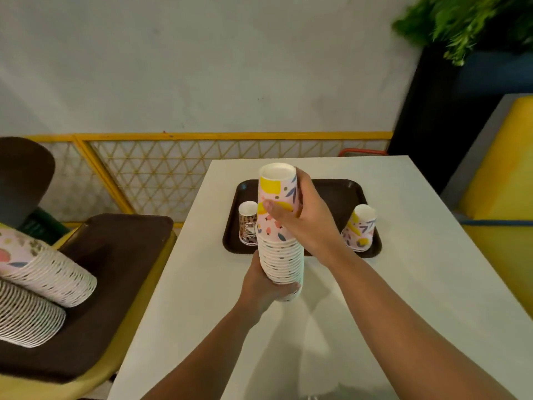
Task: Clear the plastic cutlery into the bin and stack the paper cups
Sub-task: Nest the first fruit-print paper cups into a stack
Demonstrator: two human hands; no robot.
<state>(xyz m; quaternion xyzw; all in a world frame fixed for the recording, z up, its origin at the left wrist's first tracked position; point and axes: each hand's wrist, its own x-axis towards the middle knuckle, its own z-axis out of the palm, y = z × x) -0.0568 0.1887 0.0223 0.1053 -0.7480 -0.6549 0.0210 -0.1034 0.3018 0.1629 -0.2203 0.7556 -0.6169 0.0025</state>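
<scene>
1. Nearest, to my left: a brown tray [115, 255] on a yellow chair [95, 368], holding two long nested cup stacks [43, 272] lying on their sides, one resting across the other.
2. Over the white table [403, 298], my left hand [266, 291] is wrapped around the bottom of an inverted stack of paper cups [281, 255], rims downward, held clear of the tabletop.
3. My right hand [302, 220] grips the top cup [277, 192] of that stack, thumb across the front, fingers behind; this cup sits well proud of the rest.
4. Both forearms reach forward from the bottom edge, right over the table's middle, left lower and beside it.
5. Farther: a dark brown tray [340, 192] on the table. On it, a small upside-down cup with a brown pattern [248, 223] at left, and a short upside-down stack of floral cups [360, 229] at right.
6. Beyond: yellow lattice fence [161, 168], pale wall, dark planter with greenery [467, 21].
</scene>
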